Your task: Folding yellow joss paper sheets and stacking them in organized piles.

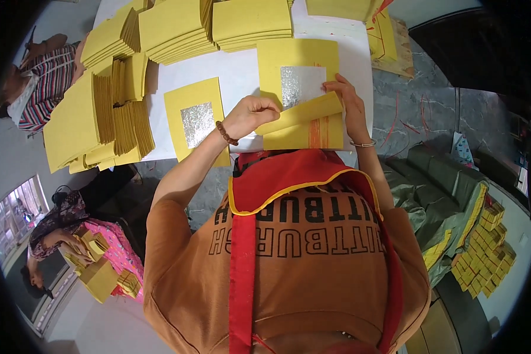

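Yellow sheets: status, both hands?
Left hand and right hand both pinch the folded yellow sheet. Foil-square sheet underneath. Paper stacks behind, clear.

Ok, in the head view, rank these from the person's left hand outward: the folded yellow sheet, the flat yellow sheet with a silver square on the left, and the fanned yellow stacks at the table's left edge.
From the left hand:
1. Folded yellow sheet, pinched in it, just to its right.
2. Flat yellow sheet with a silver square, lying on the table to its left.
3. Fanned yellow stacks, farther left at the table's edge.
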`<action>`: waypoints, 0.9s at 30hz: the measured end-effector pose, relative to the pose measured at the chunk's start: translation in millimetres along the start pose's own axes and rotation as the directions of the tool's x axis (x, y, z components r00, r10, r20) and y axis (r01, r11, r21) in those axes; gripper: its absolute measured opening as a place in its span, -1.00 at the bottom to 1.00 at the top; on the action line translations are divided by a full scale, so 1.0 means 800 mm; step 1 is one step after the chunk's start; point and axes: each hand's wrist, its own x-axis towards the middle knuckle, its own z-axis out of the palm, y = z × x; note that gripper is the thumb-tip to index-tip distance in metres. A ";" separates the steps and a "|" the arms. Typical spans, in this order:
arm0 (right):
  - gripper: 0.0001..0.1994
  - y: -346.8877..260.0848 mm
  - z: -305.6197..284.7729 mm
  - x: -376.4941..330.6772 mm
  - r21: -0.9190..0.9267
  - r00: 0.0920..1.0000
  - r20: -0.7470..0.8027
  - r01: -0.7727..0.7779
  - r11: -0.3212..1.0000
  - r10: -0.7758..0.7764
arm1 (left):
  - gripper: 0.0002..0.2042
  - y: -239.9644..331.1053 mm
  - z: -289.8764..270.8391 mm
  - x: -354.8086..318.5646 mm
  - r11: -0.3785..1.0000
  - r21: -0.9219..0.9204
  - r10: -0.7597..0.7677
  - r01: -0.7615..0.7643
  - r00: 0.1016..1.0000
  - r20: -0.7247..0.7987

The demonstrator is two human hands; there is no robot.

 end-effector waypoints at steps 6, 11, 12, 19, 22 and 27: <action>-0.78 0.000 -0.007 -0.004 -0.126 0.982 0.107 0.166 0.978 -0.153 | -0.84 -0.004 -0.005 0.004 0.987 -0.152 0.032 -0.056 0.987 -0.156; -0.79 -0.002 -0.012 0.002 -0.190 0.946 0.186 0.299 0.935 -0.264 | -0.68 0.035 -0.021 -0.021 0.992 0.070 0.104 -0.109 0.992 0.069; -0.79 0.001 -0.010 0.001 -0.190 0.946 0.187 0.301 0.935 -0.266 | -0.53 0.039 -0.026 -0.022 0.904 0.234 0.321 -0.357 0.930 0.177; -0.80 0.003 -0.010 0.002 -0.129 0.961 0.149 0.253 0.959 -0.234 | -0.24 0.002 -0.017 -0.006 0.297 0.898 0.435 -0.323 0.884 0.174; -0.79 -0.002 -0.012 0.004 -0.146 0.956 0.170 0.266 0.953 -0.240 | -0.36 -0.006 -0.013 -0.002 0.301 0.896 0.546 -0.325 0.829 0.117; -0.78 -0.029 -0.021 0.007 -0.230 0.924 0.232 0.356 0.906 -0.304 | -0.52 0.014 -0.008 -0.004 0.149 0.938 0.704 -0.313 0.699 0.121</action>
